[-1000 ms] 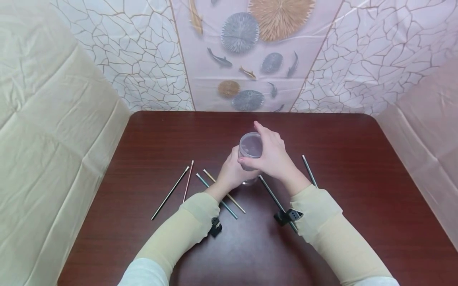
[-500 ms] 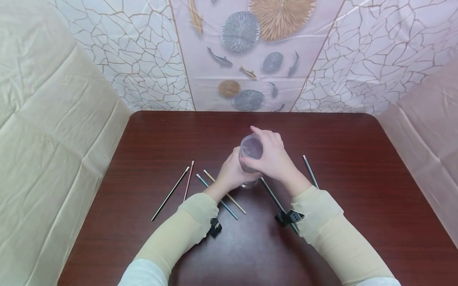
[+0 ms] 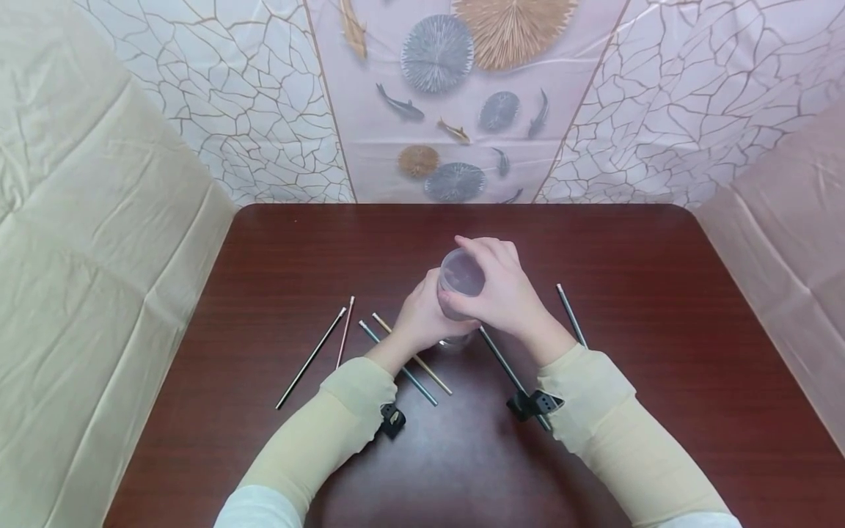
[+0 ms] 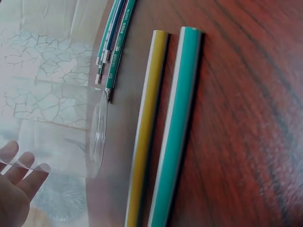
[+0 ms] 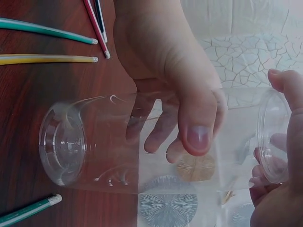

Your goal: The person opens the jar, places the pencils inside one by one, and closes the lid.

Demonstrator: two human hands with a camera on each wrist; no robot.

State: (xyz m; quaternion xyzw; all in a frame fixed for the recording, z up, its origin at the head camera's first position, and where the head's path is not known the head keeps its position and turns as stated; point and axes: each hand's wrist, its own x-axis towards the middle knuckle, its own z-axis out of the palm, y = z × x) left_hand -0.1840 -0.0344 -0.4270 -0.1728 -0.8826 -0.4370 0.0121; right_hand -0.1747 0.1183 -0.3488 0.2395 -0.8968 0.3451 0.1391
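A clear cylindrical plastic jar [image 3: 461, 274] is held between both hands over the middle of the table. My left hand [image 3: 428, 315] grips its side from the left; the thumb [image 5: 198, 135] lies across the clear wall in the right wrist view. With my right hand [image 3: 508, 293], I grip the jar's top end, thumb and fingers around the ring [image 5: 272, 137]. Whether that ring is a separate lid, I cannot tell. The jar's base [image 5: 61, 144] points down towards the table; whether it touches is unclear.
Left of the jar lie a black pencil [image 3: 310, 359], a red pencil [image 3: 345, 334], a teal pencil [image 3: 417, 383] and a yellow pencil [image 3: 432, 375]. Green pencils [image 3: 502, 359] lie to the right, partly under the right wrist. Patterned cloth [image 3: 455, 110] hangs beyond the table [image 3: 297, 257].
My right hand's raised fingers have shifted slightly left and down over the jar's top. The jar has come a little lower in the head view; the left hand keeps its grip. The pencils lie as before.
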